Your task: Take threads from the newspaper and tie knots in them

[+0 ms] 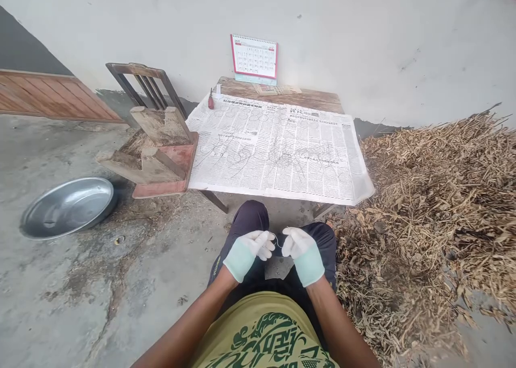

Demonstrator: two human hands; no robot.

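Observation:
Both hands wear white gloves with mint-green cuffs and are raised over my lap, in front of the table's near edge. A thin curved wire point(278, 242) spans the small gap between them. My left hand point(256, 245) pinches one end of it, and my right hand point(297, 244) pinches the other side, with a short tip poking out above its fingers. Beyond the hands, a newspaper point(258, 174) covers most of the table; several loops and bent lengths of thin wire point(242, 154) lie spread over it. A red-handled screwdriver point(210, 100) rests at its far left corner.
A desk calendar point(255, 57) stands at the table's back against the wall. To the left are a wooden chair point(155, 80), a notched wooden stand on a red board point(177, 161), and a metal basin point(72, 207) on the floor. Dry stalks point(435, 196) are heaped to the right.

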